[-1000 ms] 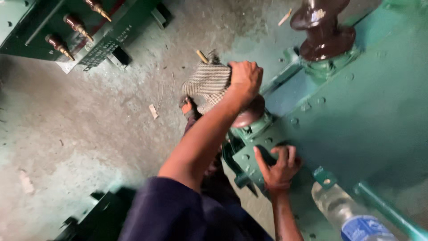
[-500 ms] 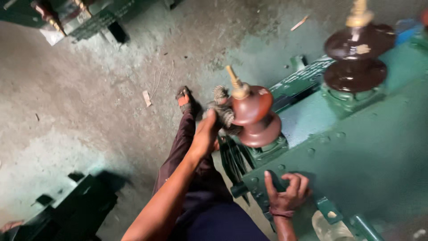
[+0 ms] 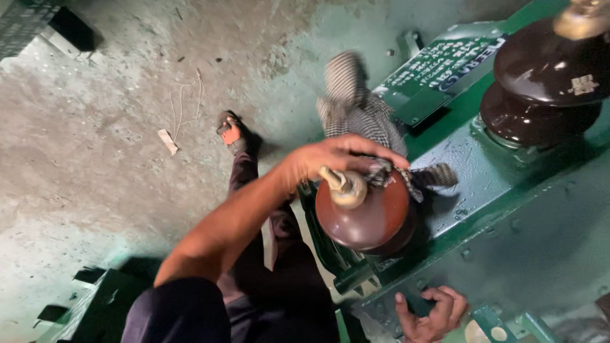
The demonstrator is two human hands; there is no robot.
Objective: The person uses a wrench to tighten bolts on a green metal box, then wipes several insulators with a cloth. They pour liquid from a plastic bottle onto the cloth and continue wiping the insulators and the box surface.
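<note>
Cloth: striped grey-and-white rag [image 3: 361, 121], blurred, bunched over the far side of the near insulator, one end trailing onto the tank lid.
Left hand: left hand [image 3: 337, 159] closed round the rag, fingers curled over the top of the insulator, pressing the cloth to it.
Near insulator: brown glazed porcelain bushing [image 3: 363, 215], upright on the lid edge, with a brass terminal stud [image 3: 343, 186] tilted at its crown (the stud shows just under the hand).
Right hand: right hand [image 3: 432, 312] at the lower edge of the view, fingers hooked over the green rim of the tank, holding nothing loose.
Tank: green painted transformer tank lid [image 3: 508, 209], wet-looking, filling the right side.
Far insulator: second brown bushing [image 3: 546, 82], well apart at upper right.
Plate: green rating plate [image 3: 438, 67] beside the rag.
Floor: stained concrete floor [image 3: 95, 159]; the person's sandalled foot [image 3: 230, 132] stands on it.
</note>
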